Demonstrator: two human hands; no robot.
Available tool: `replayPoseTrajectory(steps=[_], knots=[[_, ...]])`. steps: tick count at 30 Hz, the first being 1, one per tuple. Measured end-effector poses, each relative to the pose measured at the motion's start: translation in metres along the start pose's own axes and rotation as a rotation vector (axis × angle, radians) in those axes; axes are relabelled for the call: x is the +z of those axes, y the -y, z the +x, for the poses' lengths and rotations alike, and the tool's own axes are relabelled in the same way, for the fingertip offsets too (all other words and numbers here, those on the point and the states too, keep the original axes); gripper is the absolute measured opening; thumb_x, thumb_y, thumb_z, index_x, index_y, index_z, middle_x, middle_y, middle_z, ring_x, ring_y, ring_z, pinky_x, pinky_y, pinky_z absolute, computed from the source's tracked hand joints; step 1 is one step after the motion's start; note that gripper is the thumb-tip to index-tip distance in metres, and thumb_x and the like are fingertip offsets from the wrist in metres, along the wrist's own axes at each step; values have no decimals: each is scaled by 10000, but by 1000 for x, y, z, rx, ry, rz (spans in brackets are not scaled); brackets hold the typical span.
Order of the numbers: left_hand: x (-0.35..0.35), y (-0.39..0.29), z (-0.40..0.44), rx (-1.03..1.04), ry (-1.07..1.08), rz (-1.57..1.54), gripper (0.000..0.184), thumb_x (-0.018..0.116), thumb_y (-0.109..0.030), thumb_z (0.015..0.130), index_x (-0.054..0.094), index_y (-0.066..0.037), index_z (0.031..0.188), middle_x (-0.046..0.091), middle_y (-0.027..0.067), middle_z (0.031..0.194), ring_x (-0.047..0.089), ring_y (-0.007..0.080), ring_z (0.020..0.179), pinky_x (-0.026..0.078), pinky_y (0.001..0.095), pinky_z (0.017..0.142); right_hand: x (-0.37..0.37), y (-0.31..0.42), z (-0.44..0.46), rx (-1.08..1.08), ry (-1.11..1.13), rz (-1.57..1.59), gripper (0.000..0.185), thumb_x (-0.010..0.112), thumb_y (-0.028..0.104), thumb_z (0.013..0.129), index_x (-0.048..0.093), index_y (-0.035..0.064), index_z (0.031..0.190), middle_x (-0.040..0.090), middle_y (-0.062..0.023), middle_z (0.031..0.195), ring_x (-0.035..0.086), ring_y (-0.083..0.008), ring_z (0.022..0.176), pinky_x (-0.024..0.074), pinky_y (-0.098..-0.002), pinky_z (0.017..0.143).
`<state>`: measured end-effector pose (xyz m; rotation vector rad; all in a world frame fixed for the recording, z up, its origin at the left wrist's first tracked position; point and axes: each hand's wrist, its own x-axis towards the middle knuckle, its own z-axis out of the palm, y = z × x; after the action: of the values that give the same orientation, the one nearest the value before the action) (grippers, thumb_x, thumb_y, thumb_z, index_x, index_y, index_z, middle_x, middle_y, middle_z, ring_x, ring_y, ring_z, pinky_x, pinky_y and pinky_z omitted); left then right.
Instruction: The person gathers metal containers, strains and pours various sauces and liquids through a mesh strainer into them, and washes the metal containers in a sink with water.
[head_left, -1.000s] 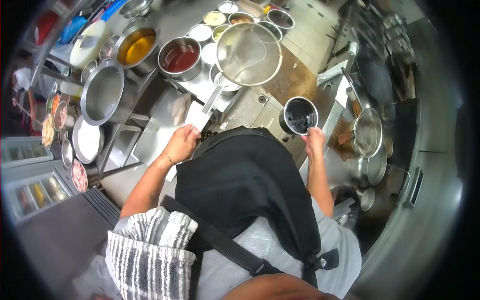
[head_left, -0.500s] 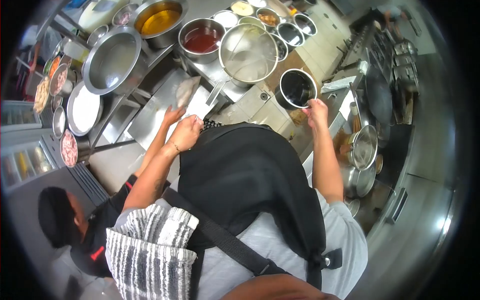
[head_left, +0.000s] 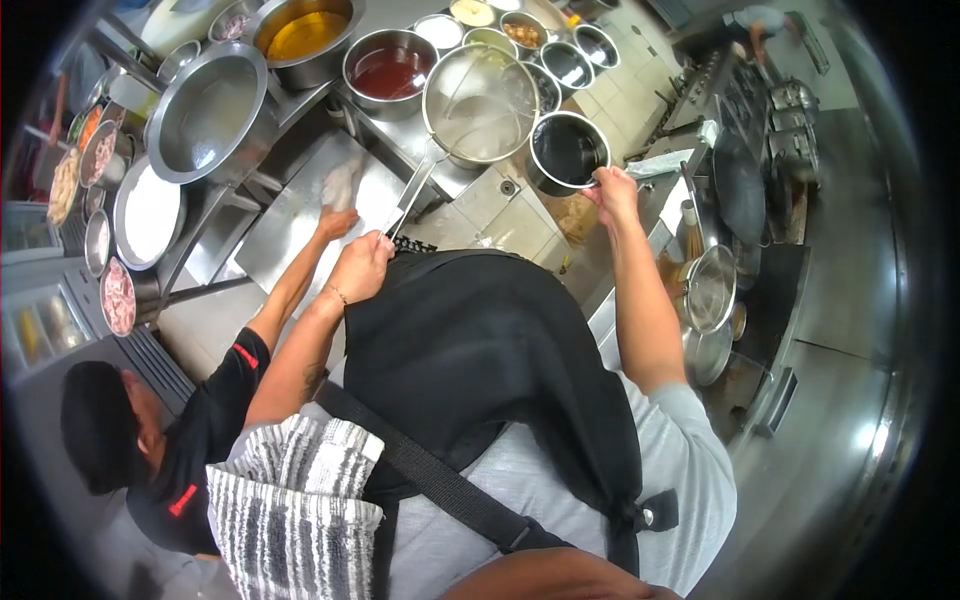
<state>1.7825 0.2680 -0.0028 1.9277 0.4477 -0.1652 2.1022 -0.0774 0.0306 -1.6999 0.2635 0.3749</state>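
The pot (head_left: 541, 178) has moved forward since the earlier frame, its rim now just beside the sieve (head_left: 480, 105). The right hand (head_left: 612, 195) grips the pot's near edge, dark liquid (head_left: 568, 148) inside; the left hand (head_left: 362, 267) is closed around the sieve's handle (head_left: 412, 192).

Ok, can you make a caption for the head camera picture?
Left hand holds a round strainer, right hand a silver-rimmed pot.

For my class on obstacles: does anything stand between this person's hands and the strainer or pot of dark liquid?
Nothing visible does: the left hand grips the strainer by its handle, the right hand holds the pot. A co-worker's hand is nearby, not between.
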Motion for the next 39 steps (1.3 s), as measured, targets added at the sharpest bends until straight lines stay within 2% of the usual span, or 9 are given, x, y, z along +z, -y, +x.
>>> replayPoseTrajectory(steps=[6, 8, 13, 22, 24, 25, 27, 39], knots=[[-3, -10, -1, 51, -15, 70, 298, 470, -214, 1022, 609, 37, 939, 685, 223, 854, 674, 396, 856, 514, 444, 799, 17, 9, 1, 5, -4, -23, 80, 554, 19, 911, 586, -48, 882, 636, -131, 796, 642, -192, 564, 586, -255, 506], [-8, -29, -4, -2, -18, 125, 296, 464, -210, 1024, 604, 40, 950, 687, 221, 861, 673, 398, 852, 515, 445, 803, 18, 8, 7, 6, -5, -39, 79, 553, 20, 910, 586, -47, 885, 635, -130, 792, 639, -191, 556, 587, -258, 505], [2, -3, 2, 33, -44, 27, 284, 470, -202, 1025, 601, 41, 957, 686, 222, 858, 673, 399, 853, 515, 445, 803, 23, 8, 17, -1, 1, -60, 67, 561, 8, 893, 601, -45, 881, 630, -99, 805, 624, -167, 562, 610, -265, 516], [2, -11, -1, 23, -76, 17, 261, 487, -196, 1021, 600, 30, 956, 678, 228, 852, 668, 409, 840, 515, 448, 788, 31, 14, 21, -42, -39, -141, 99, 572, 5, 886, 569, -33, 795, 580, -87, 743, 608, -175, 514, 605, -279, 487], [1, -13, -2, 9, -75, 19, 257, 490, -195, 1019, 601, 29, 957, 678, 227, 850, 667, 410, 838, 516, 449, 786, 32, 14, 22, -42, -36, -178, 124, 564, 58, 923, 589, -62, 907, 637, -149, 833, 648, -222, 573, 600, -306, 514], [0, -12, -1, 11, -78, 15, 254, 493, -194, 1018, 601, 27, 957, 679, 225, 849, 668, 411, 836, 516, 451, 785, 36, 17, 20, -41, -36, -180, 124, 564, 58, 923, 589, -62, 907, 637, -149, 833, 648, -222, 573, 600, -306, 514], [-1, -13, -3, 14, -83, 11, 251, 496, -194, 1016, 601, 26, 957, 681, 223, 847, 669, 411, 834, 517, 452, 784, 40, 21, 15, -52, -56, -143, 95, 576, 7, 883, 567, -43, 802, 576, -90, 740, 606, -184, 500, 597, -284, 465], [-1, -15, -5, 32, -87, 30, 244, 494, -190, 1019, 596, 22, 952, 687, 214, 837, 674, 410, 815, 521, 455, 765, 38, 27, 18, -58, -79, -207, 133, 590, 9, 884, 546, -8, 759, 551, -71, 723, 593, -171, 500, 589, -284, 456]])
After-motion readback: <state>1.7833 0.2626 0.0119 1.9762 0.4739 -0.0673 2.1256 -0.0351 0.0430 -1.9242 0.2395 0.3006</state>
